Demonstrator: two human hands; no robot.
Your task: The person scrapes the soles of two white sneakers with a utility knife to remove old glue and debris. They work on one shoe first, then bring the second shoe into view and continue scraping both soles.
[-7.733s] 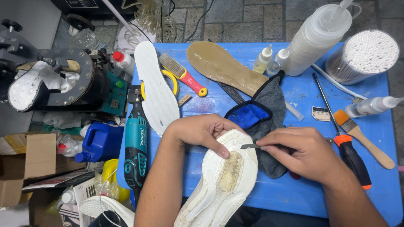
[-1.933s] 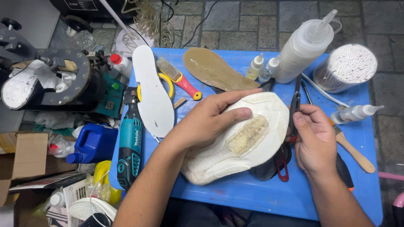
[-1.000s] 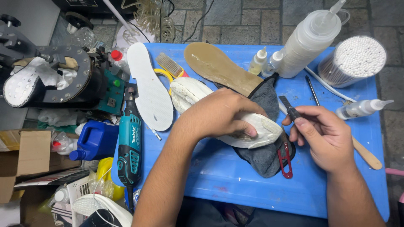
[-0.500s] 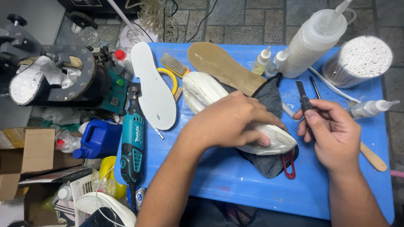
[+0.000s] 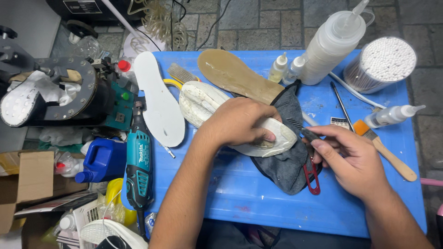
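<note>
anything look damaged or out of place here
The white shoe sole under the left hand is cracked, with a yellowish patch by the fingertips. The right hand holds a small dark tool beside it.

A blue worktop fills the middle and right of the frame, its surface scuffed and stained in places. Behind it, along the top of the frame, runs a floor of grey stone pavers with dark joints (the same paving shows again down the right edge). At the upper left stands a pale wall or panel, plain and unmarked. A brown cardboard box sits low at the left edge, beside the worktop. The light is even and fairly cool, falling from above, with only soft shadows on the blue surface.
</note>
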